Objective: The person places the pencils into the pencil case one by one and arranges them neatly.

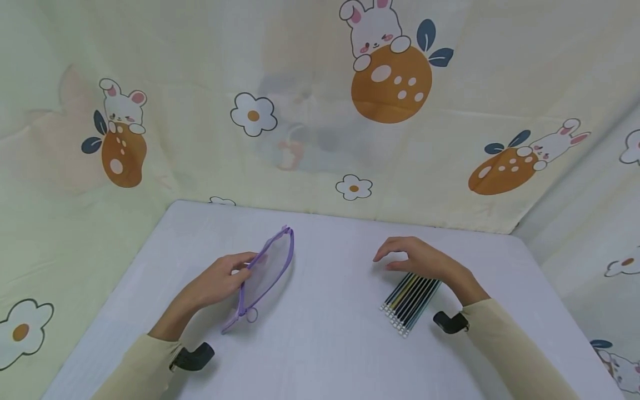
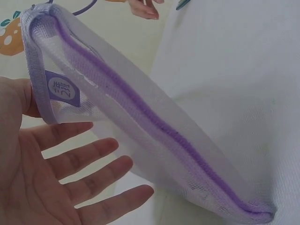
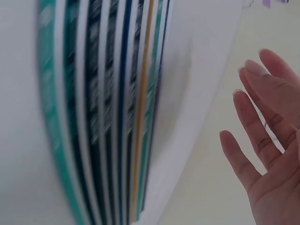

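A purple-trimmed mesh pouch (image 1: pixel 269 271) is tilting at the left part of the tabletop (image 1: pixel 325 322), a lettered tag (image 2: pixel 64 89) showing on it; whether its lower end is touching down is hard to tell. The left hand (image 1: pixel 218 279) is pinching the pouch's edge, its other fingers spreading apart. Well to the right, a row of pencils (image 1: pixel 412 300) is lying side by side, white tips facing the person. The right hand (image 1: pixel 417 258) is hovering by their far ends, fingers loosely curving, holding nothing. Behind, a cloth (image 1: pixel 310 186) is hanging, printed with rabbits and flowers.
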{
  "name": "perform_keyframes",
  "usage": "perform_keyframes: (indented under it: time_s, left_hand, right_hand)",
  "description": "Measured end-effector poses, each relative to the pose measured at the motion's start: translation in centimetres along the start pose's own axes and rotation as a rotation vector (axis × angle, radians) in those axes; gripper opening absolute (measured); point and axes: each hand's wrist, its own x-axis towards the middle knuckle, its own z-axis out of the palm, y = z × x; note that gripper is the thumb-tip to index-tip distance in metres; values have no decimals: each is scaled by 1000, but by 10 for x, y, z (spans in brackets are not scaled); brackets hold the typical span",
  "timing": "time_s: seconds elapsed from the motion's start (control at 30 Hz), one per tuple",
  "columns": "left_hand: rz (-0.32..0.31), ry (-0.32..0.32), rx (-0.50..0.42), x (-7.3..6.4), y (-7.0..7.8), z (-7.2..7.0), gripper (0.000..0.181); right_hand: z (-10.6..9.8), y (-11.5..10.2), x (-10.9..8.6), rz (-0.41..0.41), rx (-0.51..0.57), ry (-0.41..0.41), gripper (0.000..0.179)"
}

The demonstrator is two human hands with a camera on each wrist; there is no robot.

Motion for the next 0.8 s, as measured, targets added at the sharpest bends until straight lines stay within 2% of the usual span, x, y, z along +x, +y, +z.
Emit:
perform_keyframes:
  time_s: [0.27,0.47,0.8]
  left_hand:
    - [-8,-2,-11,-1,-2,0,44]
    - [0,-2,-10,-1,-2,-1,44]
    - [22,-25,-24,-2,-4,-3,45]
  right_hand:
    - [-6,27,-14,93,7,-1,30]
    - [-5,43,-21,121,11,-30,33]
    - [-5,52,-22,173,-28,-34,36]
